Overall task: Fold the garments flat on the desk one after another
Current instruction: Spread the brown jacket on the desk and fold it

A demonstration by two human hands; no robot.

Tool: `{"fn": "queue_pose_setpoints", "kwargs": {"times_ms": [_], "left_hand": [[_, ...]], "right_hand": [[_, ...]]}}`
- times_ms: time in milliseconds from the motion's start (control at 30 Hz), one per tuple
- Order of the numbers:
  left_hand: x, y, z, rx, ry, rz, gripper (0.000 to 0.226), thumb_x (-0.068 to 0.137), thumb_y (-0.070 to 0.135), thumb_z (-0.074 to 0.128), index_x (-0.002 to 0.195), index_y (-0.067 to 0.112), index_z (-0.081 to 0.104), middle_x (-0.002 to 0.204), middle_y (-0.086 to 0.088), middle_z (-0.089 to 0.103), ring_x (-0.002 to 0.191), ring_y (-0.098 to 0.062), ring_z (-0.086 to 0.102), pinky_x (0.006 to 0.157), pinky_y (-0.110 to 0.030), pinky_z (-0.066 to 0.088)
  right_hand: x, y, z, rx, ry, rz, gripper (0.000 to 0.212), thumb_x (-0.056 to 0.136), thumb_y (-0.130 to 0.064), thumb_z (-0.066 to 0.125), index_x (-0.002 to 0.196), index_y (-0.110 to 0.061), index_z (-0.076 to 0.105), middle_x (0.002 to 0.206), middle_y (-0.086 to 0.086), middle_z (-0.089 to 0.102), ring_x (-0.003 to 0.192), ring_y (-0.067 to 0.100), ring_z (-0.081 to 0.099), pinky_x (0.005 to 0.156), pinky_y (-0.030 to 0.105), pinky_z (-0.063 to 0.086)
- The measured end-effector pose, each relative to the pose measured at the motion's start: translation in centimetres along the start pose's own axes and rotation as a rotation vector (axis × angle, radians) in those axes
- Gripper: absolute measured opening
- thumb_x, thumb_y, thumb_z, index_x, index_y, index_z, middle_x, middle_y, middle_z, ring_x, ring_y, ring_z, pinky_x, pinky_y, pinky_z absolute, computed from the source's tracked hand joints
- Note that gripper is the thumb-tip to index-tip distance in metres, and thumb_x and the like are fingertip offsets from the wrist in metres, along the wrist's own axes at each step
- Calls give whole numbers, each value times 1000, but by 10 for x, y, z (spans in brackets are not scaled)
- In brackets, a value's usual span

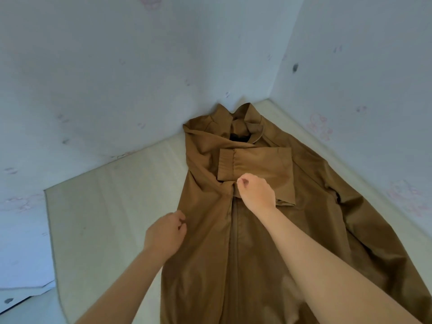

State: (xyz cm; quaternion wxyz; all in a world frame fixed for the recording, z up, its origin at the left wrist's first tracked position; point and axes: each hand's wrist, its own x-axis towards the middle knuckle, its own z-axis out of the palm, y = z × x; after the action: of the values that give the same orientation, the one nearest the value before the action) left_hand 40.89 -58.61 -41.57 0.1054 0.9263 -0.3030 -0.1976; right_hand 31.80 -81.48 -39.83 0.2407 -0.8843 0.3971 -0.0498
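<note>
At the middle of the chest, our right grip (256, 192) is clenched, with fingers and thumb curled in on the cloth of the brown jacket (205, 242). It sits just where the top of the zipper (235, 230) meets the lower edge of a folded sleeve (264, 164). Creases in the cloth gather toward its fingertips, so we read it as pinching the jacket there. Our left grip (166, 232) is lower and to the left, at the jacket's left edge, with its fingers curled and touching the cloth. We cannot tell whether it has actually caught the edge or only rests against it. Both forearms are bare and reach in from the bottom of the view.

Around the right grip, the sleeve lies folded sideways across the chest, and its ribbed cuff (225, 164) points left. The left side of the jacket is drawn in toward the zipper in long diagonal folds. The right side spreads wider and looser, with a rumpled fold along its outer edge.

We see the jacket lying front up on the pale counter (105, 206). The collar (247, 118) is pushed into the far corner, and a dark patch (239, 136) shows inside the neck. The hem runs out of view toward us. Two pale walls (117, 78) with faint pink prints and small dark marks meet behind the collar.
</note>
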Motion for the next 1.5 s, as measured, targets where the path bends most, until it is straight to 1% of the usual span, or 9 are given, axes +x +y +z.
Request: {"fn": "queue_pose_setpoints", "kwargs": {"times_ms": [200, 433, 633, 833, 933, 1067, 1167, 1333, 1500], "left_hand": [[97, 9, -24, 60, 62, -60, 31, 99, 25, 44, 129, 24, 51, 122, 2, 58, 104, -18, 60, 87, -34, 53], [156, 23, -34, -261, -66, -241, 35, 98, 22, 50, 131, 10, 49, 123, -12, 60, 109, -29, 57, 93, -35, 45], [158, 22, -19, -414, -86, -229, 22, 99, 23, 47, 116, 14, 58, 113, -5, 62, 94, -17, 53, 84, -27, 41], [158, 4, -13, -595, -114, -233, 14, 88, 30, 67, 100, 22, 63, 90, 11, 63, 84, -4, 59, 71, -14, 41], [166, -4, -12, -581, -154, -212, 12, 85, 30, 71, 93, 22, 68, 89, 7, 67, 82, -5, 62, 70, -14, 44], [174, -15, -10, -629, -131, -265, 6, 85, 21, 71, 86, 15, 70, 81, -1, 71, 74, -15, 67, 78, -29, 54], [175, -20, -9, -634, -66, -339, 12, 88, 28, 69, 92, 17, 69, 83, 0, 70, 74, -14, 66, 74, -25, 50], [174, -12, -15, -316, -47, -358, 16, 98, 19, 46, 96, 18, 61, 92, -3, 68, 77, -18, 63, 78, -33, 53], [183, 21, -23, -241, 374, 141, 35, 98, 11, 45, 132, 17, 51, 134, -3, 52, 121, -21, 51, 103, -32, 39]], "right_hand": [[43, 36, -9, 113, -218, -95, 21, 99, -25, 46, 111, -26, 62, 115, -6, 58, 105, 12, 57, 89, 28, 50], [95, 13, -17, 113, -138, -279, 22, 99, -23, 47, 115, -22, 61, 124, -4, 54, 116, 11, 50, 94, 18, 39], [166, -61, 9, 114, -172, -412, 31, 98, -23, 48, 128, -16, 55, 129, 1, 55, 120, 17, 49, 104, 36, 42], [218, -128, 58, -164, -240, -381, 45, 95, -46, 46, 125, -12, 51, 116, 5, 58, 107, 25, 55, 85, 39, 46], [226, -135, 82, -311, -221, -311, 28, 98, -38, 46, 111, -15, 55, 106, 4, 62, 98, 24, 59, 72, 33, 41], [248, -125, 78, 47, -97, -92, 28, 100, -35, 44, 120, -22, 58, 114, 1, 63, 105, 22, 59, 77, 32, 43], [267, -110, 68, 330, -36, 132, 35, 99, -34, 46, 127, -16, 57, 123, 3, 61, 113, 23, 57, 86, 32, 45], [253, -109, 63, 434, -148, -138, 39, 95, -35, 55, 129, -17, 50, 126, 1, 56, 116, 14, 52, 91, 22, 39], [220, -59, 31, 333, 175, -244, 34, 95, -34, 53, 126, -21, 52, 127, -3, 53, 118, 13, 49, 103, 32, 40]]}}
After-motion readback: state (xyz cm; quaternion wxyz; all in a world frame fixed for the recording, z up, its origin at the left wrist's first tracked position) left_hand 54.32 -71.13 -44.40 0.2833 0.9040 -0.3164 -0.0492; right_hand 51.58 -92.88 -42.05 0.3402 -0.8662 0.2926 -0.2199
